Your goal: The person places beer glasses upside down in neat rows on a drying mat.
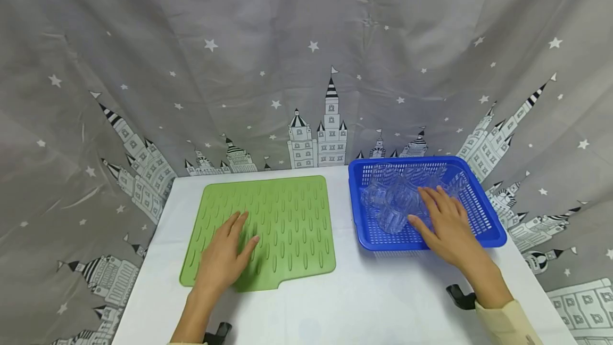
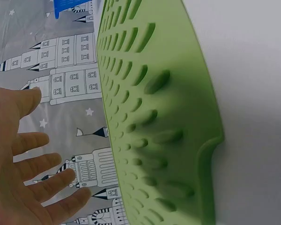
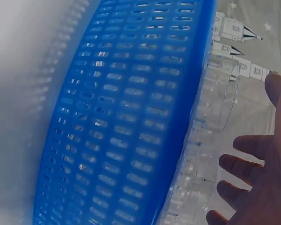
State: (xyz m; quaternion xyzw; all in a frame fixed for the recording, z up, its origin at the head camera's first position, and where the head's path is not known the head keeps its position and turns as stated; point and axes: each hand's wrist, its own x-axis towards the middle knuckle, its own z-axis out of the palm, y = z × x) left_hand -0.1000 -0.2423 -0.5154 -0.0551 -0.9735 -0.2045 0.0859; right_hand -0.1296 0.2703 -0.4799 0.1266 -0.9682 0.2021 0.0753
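Observation:
My left hand [image 1: 222, 257] hovers over the left part of a green ridged drying mat [image 1: 292, 228], fingers spread and holding nothing. In the left wrist view its fingers stand apart from the mat's raised ribs. On the right, my right hand [image 1: 445, 225] reaches over the front right of a blue perforated plastic basket [image 1: 364, 238], its fingers loosely extended. Several clear drinking glasses [image 1: 394, 218] lie jumbled inside the basket. One glass [image 3: 225, 93] shows above the rim in the right wrist view, with my thumb and fingertips near it and nothing between them.
Mat and basket lie side by side on a white table [image 1: 325, 313], with a strip of tabletop between them. Behind the table hangs a grey curtain [image 1: 268, 25] printed with castles and stars. A black wrist strap [image 1: 461, 297] shows below the right hand.

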